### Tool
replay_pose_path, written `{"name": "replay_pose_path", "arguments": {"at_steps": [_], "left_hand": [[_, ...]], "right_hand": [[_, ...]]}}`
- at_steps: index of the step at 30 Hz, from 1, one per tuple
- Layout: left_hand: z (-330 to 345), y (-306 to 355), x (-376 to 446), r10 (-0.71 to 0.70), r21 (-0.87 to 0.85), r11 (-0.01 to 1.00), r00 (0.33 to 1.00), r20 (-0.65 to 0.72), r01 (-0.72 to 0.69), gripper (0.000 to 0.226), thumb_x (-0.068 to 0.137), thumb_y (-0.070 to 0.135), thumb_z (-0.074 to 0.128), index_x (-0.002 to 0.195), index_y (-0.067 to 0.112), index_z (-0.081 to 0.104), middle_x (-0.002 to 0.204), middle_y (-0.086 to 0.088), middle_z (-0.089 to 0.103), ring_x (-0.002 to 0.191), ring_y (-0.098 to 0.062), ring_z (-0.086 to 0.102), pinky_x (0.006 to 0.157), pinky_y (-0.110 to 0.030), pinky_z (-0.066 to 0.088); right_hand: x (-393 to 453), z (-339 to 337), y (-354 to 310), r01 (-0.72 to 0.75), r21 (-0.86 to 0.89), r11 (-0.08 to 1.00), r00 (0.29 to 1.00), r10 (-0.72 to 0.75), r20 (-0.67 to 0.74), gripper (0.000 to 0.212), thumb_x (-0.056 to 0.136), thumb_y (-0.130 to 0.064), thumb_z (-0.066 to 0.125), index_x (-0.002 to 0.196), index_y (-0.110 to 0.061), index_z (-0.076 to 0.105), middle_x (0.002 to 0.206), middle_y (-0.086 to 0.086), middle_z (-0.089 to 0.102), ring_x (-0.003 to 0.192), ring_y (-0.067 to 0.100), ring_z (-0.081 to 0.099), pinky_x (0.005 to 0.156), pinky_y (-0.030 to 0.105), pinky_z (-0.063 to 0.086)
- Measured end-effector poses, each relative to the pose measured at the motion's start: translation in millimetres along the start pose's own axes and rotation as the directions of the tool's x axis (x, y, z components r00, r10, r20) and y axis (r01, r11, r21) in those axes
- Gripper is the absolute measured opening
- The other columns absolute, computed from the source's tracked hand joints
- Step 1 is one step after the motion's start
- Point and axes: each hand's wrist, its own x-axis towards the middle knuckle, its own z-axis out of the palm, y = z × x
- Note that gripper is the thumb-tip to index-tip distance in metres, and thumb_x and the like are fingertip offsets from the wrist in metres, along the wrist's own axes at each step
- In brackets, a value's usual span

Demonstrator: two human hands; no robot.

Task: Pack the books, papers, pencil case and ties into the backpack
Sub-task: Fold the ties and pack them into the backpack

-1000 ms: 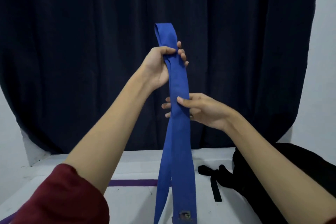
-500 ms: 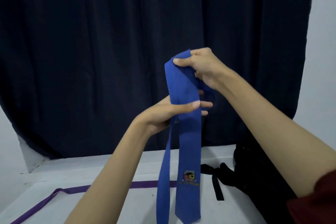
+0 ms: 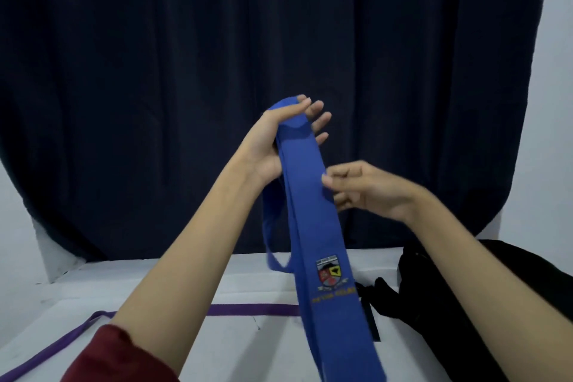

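Observation:
A blue tie (image 3: 313,226) with an embroidered crest hangs folded in the air above the white table (image 3: 242,347). My left hand (image 3: 279,139) holds its folded top, thumb over the cloth and fingers behind it. Lower down, my right hand (image 3: 356,189) pinches the tie's right edge with curled fingers. The tie's wide end drops past the bottom of the frame. A purple tie (image 3: 248,309) lies flat across the table behind my left arm. The black backpack (image 3: 465,298) sits on the table at the right, partly hidden by my right forearm.
A dark curtain (image 3: 217,71) fills the background, with white wall (image 3: 555,133) at the right. A black backpack strap (image 3: 370,316) lies on the table beside the tie's lower part.
My hands swapped heights: the left rose to hold the tie's folded top, the right dropped to pinch its edge. The tie hangs doubled with a loop behind.

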Motion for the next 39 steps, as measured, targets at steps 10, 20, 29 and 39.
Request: {"name": "replay_pose_path", "arguments": {"at_steps": [10, 20, 29, 39], "left_hand": [[-1, 2, 4, 0.022, -0.083, 0.996, 1.0, -0.01, -0.022, 0.018, 0.089, 0.017, 0.057, 0.106, 0.015, 0.059, 0.097, 0.002, 0.071, 0.066, -0.01, 0.062, 0.072, -0.027, 0.052], [4, 6, 11, -0.061, -0.215, 0.975, 0.998, -0.007, 0.058, 0.014, 0.095, 0.008, 0.045, 0.094, 0.013, 0.058, 0.059, 0.006, 0.051, 0.041, -0.004, 0.042, 0.043, -0.016, 0.04], [-12, 13, 9, -0.003, -0.221, 0.975, 0.997, -0.075, -0.013, 0.018, 0.092, 0.021, 0.054, 0.106, 0.01, 0.054, 0.088, -0.005, 0.069, 0.074, -0.015, 0.064, 0.08, -0.031, 0.05], [-28, -26, -19, -0.168, -0.066, 0.984, 0.986, 0.0, 0.167, 0.056, 0.082, 0.041, 0.059, 0.123, 0.003, 0.056, 0.121, -0.008, 0.065, 0.109, -0.023, 0.058, 0.086, -0.033, 0.046]], "right_hand": [[1, 27, 36, -0.012, 0.087, 0.996, 0.995, 0.02, -0.096, 0.013, 0.091, -0.015, 0.057, 0.092, -0.012, 0.069, 0.094, 0.0, 0.071, 0.091, 0.013, 0.065, 0.081, 0.029, 0.051], [2, 46, 57, -0.133, -0.027, 0.991, 0.989, 0.131, -0.063, 0.042, 0.078, -0.031, 0.074, 0.117, -0.02, 0.062, 0.114, -0.002, 0.069, 0.109, 0.015, 0.063, 0.099, 0.036, 0.047], [15, 54, 19, 0.118, 0.284, 0.952, 0.961, -0.038, -0.274, 0.018, 0.084, -0.016, 0.06, 0.072, -0.003, 0.061, 0.062, 0.008, 0.065, 0.055, 0.021, 0.064, 0.06, 0.028, 0.055], [17, 43, -24, 0.085, 0.214, 0.973, 0.962, -0.024, -0.272, 0.012, 0.089, -0.012, 0.062, 0.083, -0.001, 0.065, 0.069, 0.009, 0.066, 0.057, 0.017, 0.065, 0.057, 0.027, 0.056]]}}
